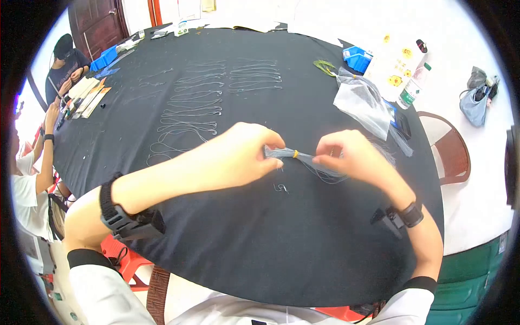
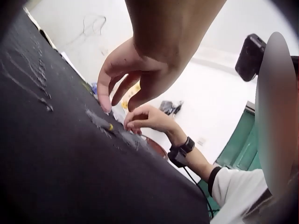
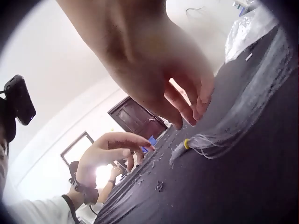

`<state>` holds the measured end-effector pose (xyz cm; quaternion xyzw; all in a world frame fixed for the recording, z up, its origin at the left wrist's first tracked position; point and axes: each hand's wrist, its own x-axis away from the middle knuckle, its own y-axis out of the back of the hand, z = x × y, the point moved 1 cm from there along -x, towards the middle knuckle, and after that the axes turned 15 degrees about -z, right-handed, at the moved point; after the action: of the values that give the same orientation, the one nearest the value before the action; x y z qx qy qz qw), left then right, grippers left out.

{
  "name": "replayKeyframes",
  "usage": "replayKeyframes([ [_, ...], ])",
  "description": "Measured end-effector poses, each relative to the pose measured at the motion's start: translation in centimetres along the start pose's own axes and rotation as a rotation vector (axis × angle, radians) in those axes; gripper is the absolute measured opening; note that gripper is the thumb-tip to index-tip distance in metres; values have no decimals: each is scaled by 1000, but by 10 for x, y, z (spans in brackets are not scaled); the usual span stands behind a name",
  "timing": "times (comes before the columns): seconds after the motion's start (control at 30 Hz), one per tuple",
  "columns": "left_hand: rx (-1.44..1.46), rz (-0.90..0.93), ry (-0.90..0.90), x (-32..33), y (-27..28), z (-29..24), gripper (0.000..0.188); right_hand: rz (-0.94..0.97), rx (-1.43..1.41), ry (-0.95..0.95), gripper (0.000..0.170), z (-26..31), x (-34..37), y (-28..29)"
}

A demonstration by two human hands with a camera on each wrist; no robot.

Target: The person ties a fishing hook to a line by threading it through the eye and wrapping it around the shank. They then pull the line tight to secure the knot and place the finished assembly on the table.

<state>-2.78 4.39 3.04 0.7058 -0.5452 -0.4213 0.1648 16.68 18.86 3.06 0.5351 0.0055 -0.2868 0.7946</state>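
Observation:
A bundle of thin grey strands [image 1: 314, 161] lies on the black cloth, bound near one end by a yellow band [image 1: 296, 154], [image 2: 110, 127], [image 3: 187, 143]. My left hand [image 1: 241, 154], [image 2: 149, 70] is at the bundle's short end, thumb and fingers apart. On the band's other side, my right hand [image 1: 357, 158], [image 3: 163, 74] hovers over the long strands with loosely bent fingers. Neither hand visibly grips the bundle in the wrist views. A small dark tangle [image 1: 281, 188], [image 3: 159, 186] lies on the cloth nearer my body.
Looped cords [image 1: 189, 111] lie in rows at the left and centre back. A clear plastic bag [image 1: 360, 105], a bottle [image 1: 414, 86] and a blue bin [image 1: 357, 58] stand or lie at the right. People sit by the left edge, near stacked strips [image 1: 89, 97].

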Motion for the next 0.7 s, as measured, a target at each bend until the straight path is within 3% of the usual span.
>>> replayKeyframes([
  [0.13, 35, -27, -124, -10, -30, 7, 27, -129, -31, 48, 12, -2, 17, -11],
  [0.27, 35, -69, -153, -17, -45, 14, 23, -140, 84, 26, 12, 1, 23, -18],
  [0.37, -26, -29, -71, -20, -51, 13, 20, -162, 36, 17, 9, -9, 21, -21],
  [0.5, -4, -59, -107, -21, -56, 21, 20, -187, -91, -18, 8, -9, 22, -17],
  [0.6, -2, -53, -94, -23, -55, 23, 17, -199, -139, -98, 9, -1, 22, -7],
  [0.7, 10, -54, -82, -23, -56, 26, 16, -71, -259, -299, 7, 2, 23, 2],
])
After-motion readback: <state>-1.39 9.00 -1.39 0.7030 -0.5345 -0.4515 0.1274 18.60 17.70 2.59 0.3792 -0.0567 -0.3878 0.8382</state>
